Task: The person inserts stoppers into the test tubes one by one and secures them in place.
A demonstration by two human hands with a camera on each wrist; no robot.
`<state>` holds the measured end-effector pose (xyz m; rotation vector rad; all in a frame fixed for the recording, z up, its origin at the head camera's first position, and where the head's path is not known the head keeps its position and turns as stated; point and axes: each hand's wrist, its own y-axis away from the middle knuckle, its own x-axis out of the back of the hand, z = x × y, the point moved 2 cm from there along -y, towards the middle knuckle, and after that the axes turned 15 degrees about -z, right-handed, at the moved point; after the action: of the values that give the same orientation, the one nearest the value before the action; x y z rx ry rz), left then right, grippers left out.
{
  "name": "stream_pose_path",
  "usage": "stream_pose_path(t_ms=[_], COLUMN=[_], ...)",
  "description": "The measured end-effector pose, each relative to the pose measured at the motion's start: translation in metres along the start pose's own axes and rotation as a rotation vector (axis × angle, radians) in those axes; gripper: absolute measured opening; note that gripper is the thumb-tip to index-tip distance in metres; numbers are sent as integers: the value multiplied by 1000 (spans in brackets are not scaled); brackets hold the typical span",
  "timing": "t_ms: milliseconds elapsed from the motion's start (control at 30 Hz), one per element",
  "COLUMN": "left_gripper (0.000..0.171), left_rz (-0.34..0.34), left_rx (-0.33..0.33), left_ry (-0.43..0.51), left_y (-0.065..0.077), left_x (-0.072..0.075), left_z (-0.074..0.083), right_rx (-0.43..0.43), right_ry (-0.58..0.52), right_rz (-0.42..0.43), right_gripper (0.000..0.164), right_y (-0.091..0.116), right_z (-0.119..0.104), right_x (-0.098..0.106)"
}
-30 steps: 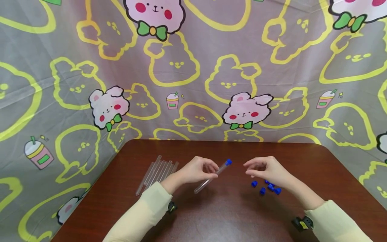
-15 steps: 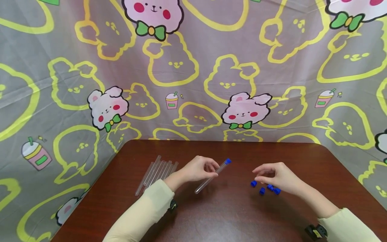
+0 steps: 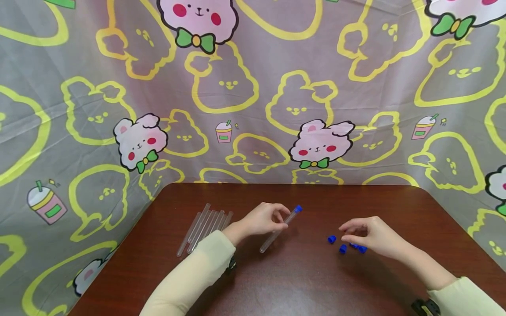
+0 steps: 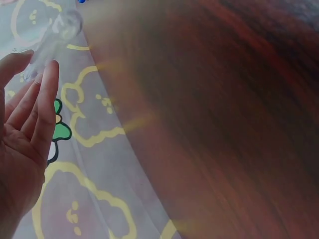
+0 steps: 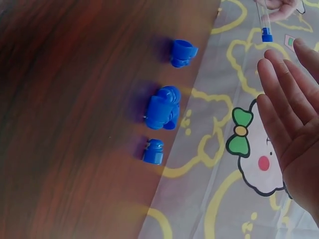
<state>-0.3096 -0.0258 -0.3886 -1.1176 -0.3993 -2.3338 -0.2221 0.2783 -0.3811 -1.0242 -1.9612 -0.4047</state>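
Note:
A clear test tube (image 3: 270,241) with a blue cap (image 3: 298,208) at its upper end slants above the table, pinched between the thumb and fingers of my left hand (image 3: 264,219). In the left wrist view the tube's rounded end (image 4: 69,26) shows beyond the fingertips. My right hand (image 3: 377,237) hovers just over some loose blue caps, its fingers relaxed and holding nothing. One loose cap (image 3: 331,239) and another cap (image 3: 343,249) lie left of that hand, while more caps (image 5: 163,107) sit close together, partly hidden by it in the head view.
Several clear test tubes (image 3: 203,226) lie side by side at the table's left, beyond my left forearm. The dark brown table (image 3: 300,285) reaches back to a grey curtain (image 3: 253,123) printed with cartoon animals.
My right hand has drawn away from the capped tube, moving right and lower over the loose caps. The left hand has shifted slightly right, still pinching the tube.

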Motion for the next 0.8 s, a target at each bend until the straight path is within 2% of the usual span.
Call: stream_pose_path(t_ms=[300, 500, 633, 800], left_gripper=[39, 38, 38, 39], left_rz=[-27, -28, -52, -78], left_rx=[91, 154, 201, 227], left_ry=[70, 88, 100, 94], left_y=[-13, -20, -23, -26], left_x=[-7, -10, -12, -17], left_z=[-10, -22, -29, -35], right_rx=[16, 6, 8, 10], right_ry=[9, 23, 22, 12], right_rz=[11, 6, 8, 13], right_gripper=[20, 21, 21, 20], right_y=[3, 3, 5, 6], right_z=[4, 7, 8, 9], right_x=[-1, -2, -2, -3])
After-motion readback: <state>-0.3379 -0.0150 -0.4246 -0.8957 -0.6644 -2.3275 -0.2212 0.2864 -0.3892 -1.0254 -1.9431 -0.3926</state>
